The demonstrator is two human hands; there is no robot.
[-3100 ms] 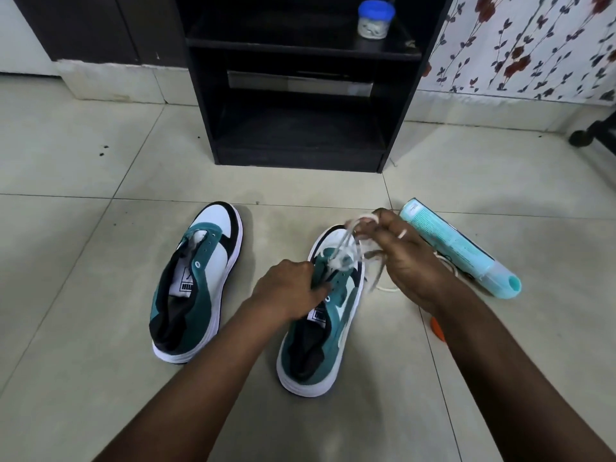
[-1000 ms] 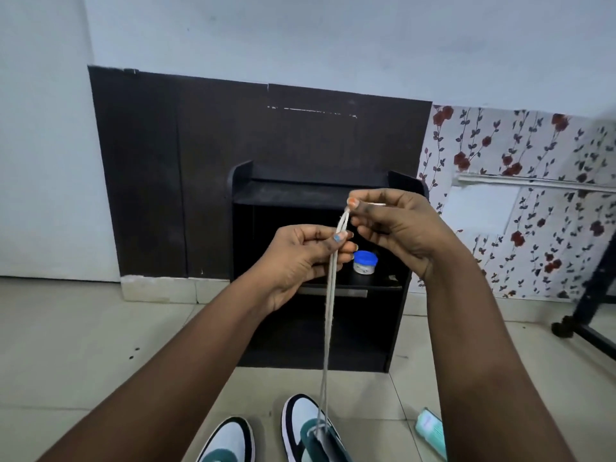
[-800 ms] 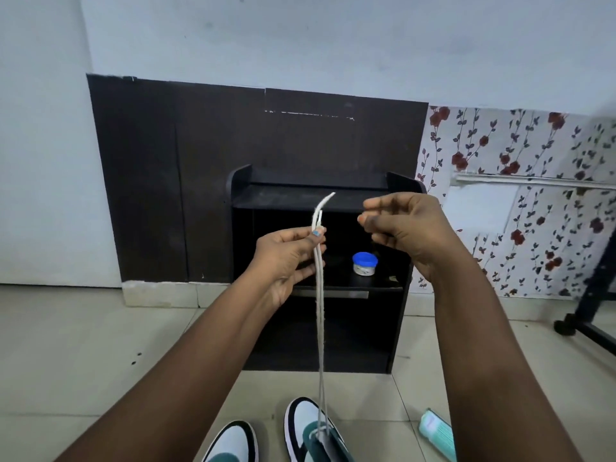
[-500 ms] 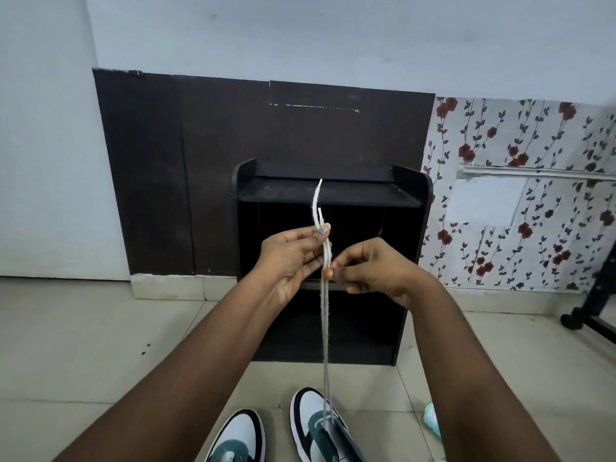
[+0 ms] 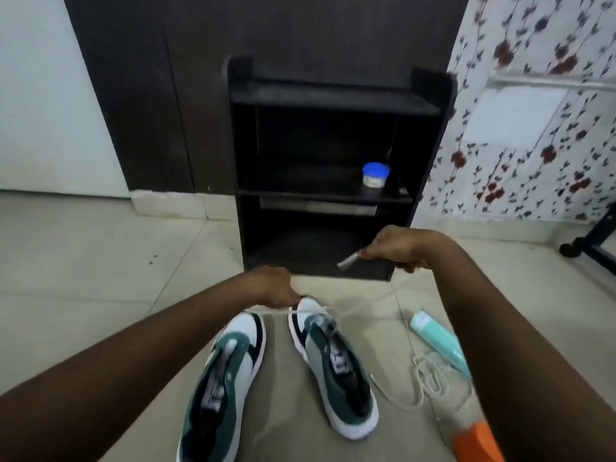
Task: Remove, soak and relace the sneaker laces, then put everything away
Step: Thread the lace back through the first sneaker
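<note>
Two green, white and black sneakers stand side by side on the tiled floor: the left sneaker point(image 5: 221, 381) and the right sneaker point(image 5: 335, 365). A white lace point(image 5: 363, 306) runs from the right sneaker's front eyelets out to both sides. My left hand point(image 5: 278, 290) grips one end just above the toe. My right hand point(image 5: 396, 250) pinches the other end higher up to the right, its tip sticking out. A second loose lace point(image 5: 423, 378) lies coiled on the floor right of the shoes.
A black shelf unit point(image 5: 333, 168) stands against the wall ahead, with a small blue-lidded jar point(image 5: 375, 175) on its middle shelf. A teal tube point(image 5: 440, 345) and an orange-capped object point(image 5: 478, 441) lie on the floor at right. A black stand leg point(image 5: 590, 243) is far right.
The view has dropped from the shelf to the floor. My hands, which held both lace ends together up high, have come down and spread apart, left low over the toe, right out to the side.
</note>
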